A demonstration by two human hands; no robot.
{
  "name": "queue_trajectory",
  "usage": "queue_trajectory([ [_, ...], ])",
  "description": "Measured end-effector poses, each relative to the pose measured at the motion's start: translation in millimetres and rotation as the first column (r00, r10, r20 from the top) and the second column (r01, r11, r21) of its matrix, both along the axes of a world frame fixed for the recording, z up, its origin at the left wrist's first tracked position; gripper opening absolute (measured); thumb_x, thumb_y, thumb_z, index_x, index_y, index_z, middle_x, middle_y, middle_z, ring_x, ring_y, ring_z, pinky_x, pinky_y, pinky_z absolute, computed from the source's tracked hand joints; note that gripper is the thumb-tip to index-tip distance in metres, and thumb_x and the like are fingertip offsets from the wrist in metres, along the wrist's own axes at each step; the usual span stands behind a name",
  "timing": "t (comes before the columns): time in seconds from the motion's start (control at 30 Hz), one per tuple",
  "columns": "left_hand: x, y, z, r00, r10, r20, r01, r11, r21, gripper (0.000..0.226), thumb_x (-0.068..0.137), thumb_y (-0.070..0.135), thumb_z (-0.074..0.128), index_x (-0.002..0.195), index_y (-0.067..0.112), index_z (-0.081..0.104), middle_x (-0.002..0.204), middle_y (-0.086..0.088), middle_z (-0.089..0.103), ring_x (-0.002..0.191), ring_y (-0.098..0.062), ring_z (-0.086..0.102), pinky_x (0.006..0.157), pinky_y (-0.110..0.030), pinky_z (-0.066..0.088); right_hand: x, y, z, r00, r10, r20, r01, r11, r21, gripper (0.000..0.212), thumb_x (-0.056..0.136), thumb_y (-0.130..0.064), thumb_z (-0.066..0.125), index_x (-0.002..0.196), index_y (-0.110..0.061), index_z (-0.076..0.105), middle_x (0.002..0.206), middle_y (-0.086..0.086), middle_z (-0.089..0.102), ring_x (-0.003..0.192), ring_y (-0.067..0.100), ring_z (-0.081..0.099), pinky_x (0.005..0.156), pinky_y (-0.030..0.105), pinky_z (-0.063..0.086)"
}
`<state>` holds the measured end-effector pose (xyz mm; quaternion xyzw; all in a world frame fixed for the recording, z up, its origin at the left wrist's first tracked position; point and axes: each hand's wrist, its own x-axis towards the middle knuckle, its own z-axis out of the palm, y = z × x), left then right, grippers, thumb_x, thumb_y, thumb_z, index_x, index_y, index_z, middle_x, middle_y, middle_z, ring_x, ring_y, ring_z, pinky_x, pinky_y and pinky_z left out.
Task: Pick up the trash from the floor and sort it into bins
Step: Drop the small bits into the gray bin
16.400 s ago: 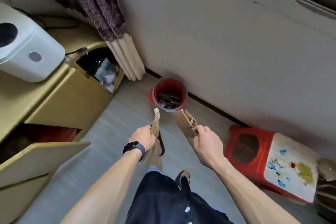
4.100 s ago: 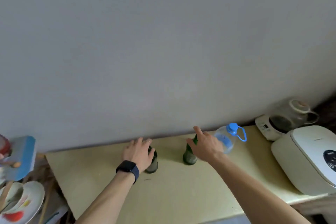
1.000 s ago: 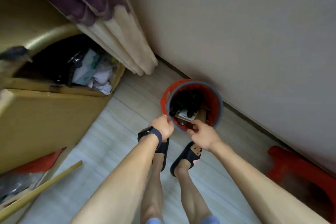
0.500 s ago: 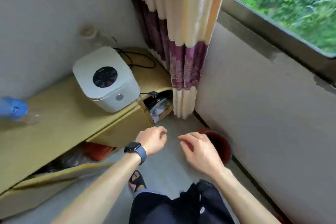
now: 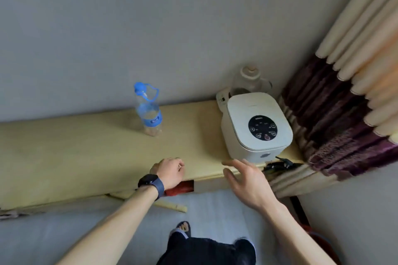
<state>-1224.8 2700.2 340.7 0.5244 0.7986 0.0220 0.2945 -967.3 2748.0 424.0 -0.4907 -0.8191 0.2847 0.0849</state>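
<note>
- glass kettle [image 5: 249,80] stands behind the white cooker [image 5: 256,127]; its lower part is hidden by the cooker; blurred
- red bin [image 5: 323,243] at bottom right; only a strip of rim shows, the rest is covered by the right forearm and cut by the frame edge
- red thing [image 5: 183,186] under the counter [image 5: 86,153]; only a small patch shows, cannot tell what it is
- dark clutter at the counter's right end by the curtain [image 5: 344,114]; too blurred to tell
- one foot [image 5: 183,227] in a sandal on the floor; the other is hidden by dark shorts
- plastic bottle [image 5: 148,112], blue cap and label, upright on the counter near the wall; left of the cooker, well apart from both hands
- left hand [image 5: 170,172], watch [image 5: 150,182] on the wrist; fingers curled into a fist over the counter's front edge; nothing seen in it; palm side hidden
- right hand [image 5: 247,180] wide, fingers straight and spread; holds nothing; hovers at the counter edge just in front of the cooker; cannot tell whether it touches
</note>
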Motion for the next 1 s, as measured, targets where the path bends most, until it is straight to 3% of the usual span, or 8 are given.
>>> queue_trajectory([
  [0.17, -111.2, -3.1, -13.2, 0.991, 0.128, -0.046, -0.130, 0.991, -0.045, 0.035, 0.092, 0.035, 0.047, 0.124, 0.036, 0.061, 0.127, 0.006, 0.061, 0.117, -0.020, 0.058, 0.094, -0.033, 0.049, -124.4, 42.9, 21.2, 0.996, 0.092, -0.005, -0.092, 0.996, -0.023, 0.035, 0.095, -0.041, 0.056, 0.129, -0.031, 0.061, 0.121, -0.004, 0.065, 0.113, 0.023, 0.057, 0.096, 0.033, 0.046],
  [0.33, -177.2, -4.1, -49.3, 0.975, 0.212, -0.069, -0.219, 0.969, -0.115, 0.054, 0.097, 0.036, 0.045, 0.150, 0.032, 0.036, 0.152, -0.003, 0.038, 0.134, -0.028, 0.042, 0.100, -0.038, 0.046, -240.8, 86.6, 30.5, 0.985, 0.125, -0.118, -0.112, 0.988, 0.110, 0.067, 0.092, -0.051, 0.060, 0.149, -0.024, 0.037, 0.142, 0.005, 0.044, 0.126, 0.026, 0.045, 0.103, 0.034, 0.040],
  [0.43, -194.2, -11.0, -81.7, 0.974, 0.220, -0.050, -0.226, 0.950, -0.217, 0.065, 0.099, 0.040, 0.045, 0.156, 0.037, 0.015, 0.164, -0.003, 0.011, 0.145, -0.031, 0.025, 0.110, -0.041, 0.038, -300.4, 107.0, 30.5, 0.978, 0.179, -0.103, -0.149, 0.957, 0.250, 0.076, 0.092, -0.061, 0.055, 0.155, -0.033, 0.023, 0.156, 0.010, 0.029, 0.131, 0.033, 0.041, 0.106, 0.042, 0.038],
  [0.53, -203.5, -19.8, -106.4, 0.975, 0.222, -0.026, -0.221, 0.941, -0.258, 0.069, 0.098, 0.045, 0.045, 0.156, 0.039, 0.010, 0.165, 0.001, 0.003, 0.147, -0.030, 0.020, 0.111, -0.044, 0.036, -336.0, 116.6, 15.0, 0.970, 0.242, 0.012, -0.238, 0.940, 0.246, 0.072, 0.095, -0.061, 0.049, 0.155, -0.045, 0.014, 0.163, 0.007, 0.015, 0.134, 0.039, 0.037, 0.103, 0.047, 0.041],
  [0.63, -201.7, -31.3, -120.7, 0.970, 0.243, -0.001, -0.231, 0.920, -0.316, 0.067, 0.098, 0.049, 0.042, 0.156, 0.039, 0.011, 0.165, 0.003, -0.003, 0.150, -0.026, 0.013, 0.114, -0.047, 0.031, -341.1, 116.8, -6.8, 0.967, 0.243, 0.078, -0.254, 0.942, 0.220, 0.057, 0.097, -0.052, 0.048, 0.149, -0.045, 0.026, 0.158, -0.001, 0.026, 0.126, 0.037, 0.042, 0.095, 0.047, 0.049],
  [0.77, -194.8, -44.6, -130.2, 0.973, 0.229, -0.036, -0.229, 0.918, -0.323, 0.073, 0.095, 0.045, 0.046, 0.156, 0.038, 0.005, 0.165, 0.002, -0.014, 0.151, -0.026, 0.006, 0.112, -0.047, 0.034, -315.3, 107.9, -20.3, 0.981, 0.189, 0.044, -0.194, 0.934, 0.301, 0.039, 0.096, -0.037, 0.057, 0.132, -0.035, 0.042, 0.133, 0.004, 0.043, 0.107, 0.033, 0.048, 0.071, 0.039, 0.052],
  [0.93, -182.4, -23.8, -107.0, 0.979, 0.202, -0.025, -0.199, 0.923, -0.329, 0.074, 0.095, 0.041, 0.050, 0.156, 0.030, 0.010, 0.165, -0.005, 0.005, 0.148, -0.030, 0.019, 0.112, -0.046, 0.036, -222.5, 90.4, -22.3, 0.996, -0.004, -0.091, 0.023, 0.979, 0.201, 0.036, 0.094, -0.035, 0.063, 0.125, -0.028, 0.046, 0.123, 0.002, 0.045, 0.098, 0.022, 0.053, 0.070, 0.030, 0.048],
  [1.0, -160.9, -7.3, -87.1, 0.987, 0.159, -0.021, -0.160, 0.963, -0.216, 0.089, 0.090, 0.048, 0.057, 0.158, 0.028, 0.002, 0.164, -0.009, 0.006, 0.147, -0.031, 0.019, 0.114, -0.043, 0.033, -168.7, 68.1, -18.0, 0.975, -0.139, -0.173, 0.164, 0.977, 0.135, 0.035, 0.094, -0.034, 0.064, 0.124, -0.027, 0.048, 0.120, -0.001, 0.048, 0.094, 0.013, 0.052, 0.071, 0.024, 0.042],
])
